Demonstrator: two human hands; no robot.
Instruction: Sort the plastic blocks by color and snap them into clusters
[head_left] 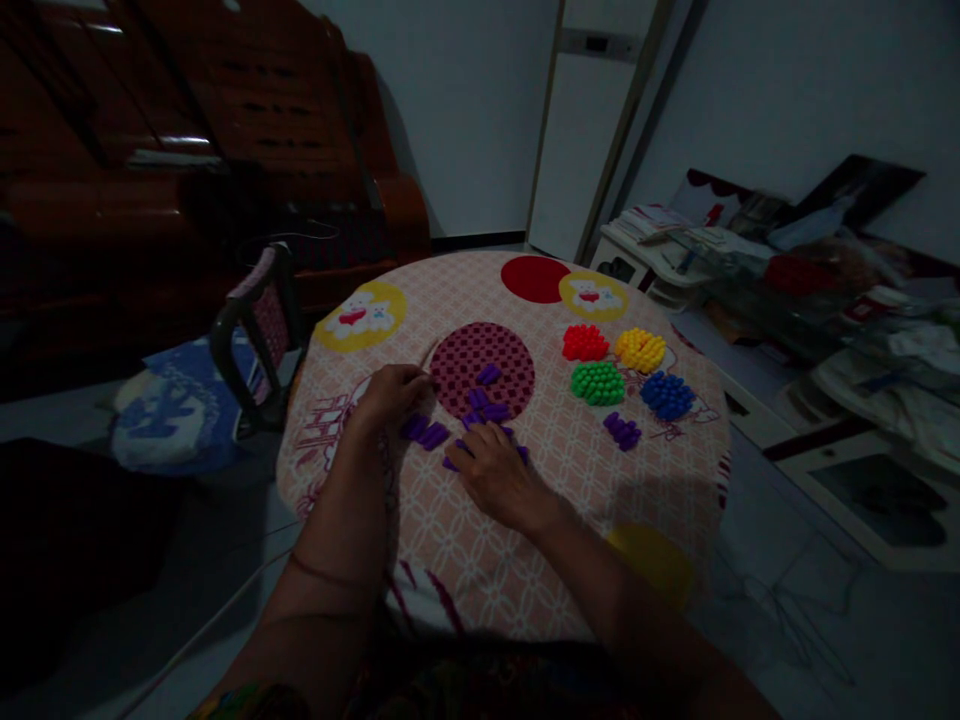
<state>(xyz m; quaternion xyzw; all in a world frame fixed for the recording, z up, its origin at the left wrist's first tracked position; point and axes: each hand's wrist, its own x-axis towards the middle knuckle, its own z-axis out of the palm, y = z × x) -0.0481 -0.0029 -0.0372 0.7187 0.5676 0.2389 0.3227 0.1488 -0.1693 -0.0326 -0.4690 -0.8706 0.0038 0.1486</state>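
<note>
My left hand (391, 397) rests at the left of the purple pieces, its fingers bent together; what they hold, if anything, is hidden. Small purple peg-like pieces (433, 435) lie just beside it on the cloth. My right hand (496, 474) reaches in over the middle of the scattered purple pieces (495, 411), fingers curled down and touching some of them; its fingertips are partly hidden. One more purple piece (489, 374) lies on the dark red checked circle of the tablecloth (454, 350).
To the right are piles of red pieces (585, 343), yellow pieces (640, 350), green pieces (597, 383) and blue pieces (667, 396), with a small purple group (622, 431) below. A chair (259, 340) stands at the table's left; a cluttered cabinet (750, 270) is at the right.
</note>
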